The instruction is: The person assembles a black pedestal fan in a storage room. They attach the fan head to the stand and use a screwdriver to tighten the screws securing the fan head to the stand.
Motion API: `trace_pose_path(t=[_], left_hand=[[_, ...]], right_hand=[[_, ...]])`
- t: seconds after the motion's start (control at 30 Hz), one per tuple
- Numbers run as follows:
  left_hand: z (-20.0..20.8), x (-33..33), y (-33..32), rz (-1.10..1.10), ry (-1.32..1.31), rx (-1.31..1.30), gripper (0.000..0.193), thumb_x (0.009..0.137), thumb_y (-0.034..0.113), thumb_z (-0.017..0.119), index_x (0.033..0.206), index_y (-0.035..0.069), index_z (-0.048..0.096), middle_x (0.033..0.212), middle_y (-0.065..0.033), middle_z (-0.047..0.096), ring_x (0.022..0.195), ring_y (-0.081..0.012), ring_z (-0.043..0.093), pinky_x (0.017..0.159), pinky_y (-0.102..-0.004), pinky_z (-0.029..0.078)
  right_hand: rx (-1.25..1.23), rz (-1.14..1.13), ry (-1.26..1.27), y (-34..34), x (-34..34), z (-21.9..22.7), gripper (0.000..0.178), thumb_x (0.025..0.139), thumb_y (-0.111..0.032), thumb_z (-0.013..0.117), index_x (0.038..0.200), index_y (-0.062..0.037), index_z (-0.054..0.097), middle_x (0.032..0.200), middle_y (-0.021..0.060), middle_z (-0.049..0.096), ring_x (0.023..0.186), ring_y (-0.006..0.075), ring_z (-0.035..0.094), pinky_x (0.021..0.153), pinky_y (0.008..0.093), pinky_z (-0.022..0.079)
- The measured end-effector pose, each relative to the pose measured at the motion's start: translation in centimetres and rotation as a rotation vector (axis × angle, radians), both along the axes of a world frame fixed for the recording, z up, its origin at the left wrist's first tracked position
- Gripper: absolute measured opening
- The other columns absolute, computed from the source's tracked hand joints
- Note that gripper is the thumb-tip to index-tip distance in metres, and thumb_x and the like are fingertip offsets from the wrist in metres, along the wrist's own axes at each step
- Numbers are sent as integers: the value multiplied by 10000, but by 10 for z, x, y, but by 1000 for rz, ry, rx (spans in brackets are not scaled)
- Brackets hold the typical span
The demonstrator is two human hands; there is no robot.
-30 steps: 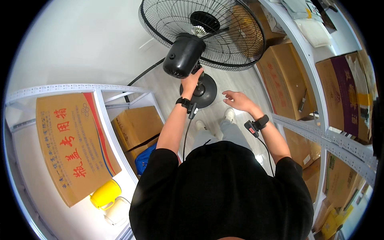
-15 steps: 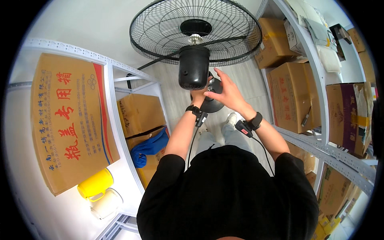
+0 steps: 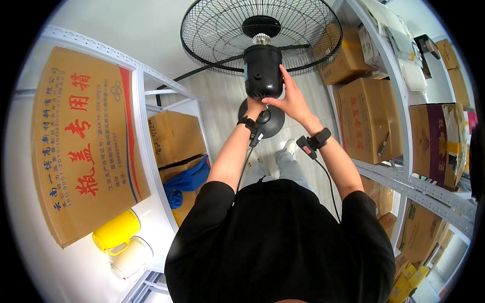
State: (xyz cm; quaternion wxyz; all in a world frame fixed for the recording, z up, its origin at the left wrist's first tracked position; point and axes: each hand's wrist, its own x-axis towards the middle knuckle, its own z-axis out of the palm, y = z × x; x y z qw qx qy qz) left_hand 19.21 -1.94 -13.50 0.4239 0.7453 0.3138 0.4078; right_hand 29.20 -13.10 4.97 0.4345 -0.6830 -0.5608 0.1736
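Bending over the black fan (image 3: 263, 55), we have both hands at the back of its head. Our right hand (image 3: 294, 101) rests against the motor housing (image 3: 263, 76), its grip spread rather than clenched: the fingers lie along the right side and the thumb reaches to the lower end. Our left hand (image 3: 255, 107) is just under the housing, near the fan's neck; its fingers are hidden there, so we cannot tell whether that grip is grasping or released. Each wrist wears a black band.

The fan stands on the pale floor (image 3: 217, 96) in front of us, between two racks of shelves. Its round base (image 3: 273, 124) shows below the housing, and its wire grille (image 3: 217, 38) spreads on the far side, cut off by the upper edge of our view.

To our left, a big carton (image 3: 88, 151) sits on a white shelf (image 3: 154, 217), with a yellow mug (image 3: 116, 230) and a pale mug (image 3: 132, 257) beside it. Lower down, blue cloth (image 3: 187, 181) lies among brown boxes. To our right, more cartons (image 3: 358, 118) fill the other rack.
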Motion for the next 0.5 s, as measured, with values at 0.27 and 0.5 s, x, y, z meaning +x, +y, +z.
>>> trace_pose_path(t=[0.27, 0.5], left_hand=[[56, -10, -4, -6, 229, -165, 432, 703, 300, 778, 1023, 37, 659, 903, -178, 705, 935, -327, 677, 780, -390, 526], [15, -16, 6, -16, 402, -3, 434, 731, 306, 725, 1047, 29, 621, 881, -215, 683, 889, -387, 651, 749, -439, 526]], right_hand=[[-125, 154, 141, -5, 36, 6, 1045, 673, -228, 860, 1505, -194, 229, 1378, 206, 475, 1104, 325, 607, 939, 436, 501], [-253, 268, 245, -14, 57, 11, 1023, 682, -182, 852, 1506, -229, 247, 1440, 116, 445, 1143, 286, 583, 973, 411, 490]])
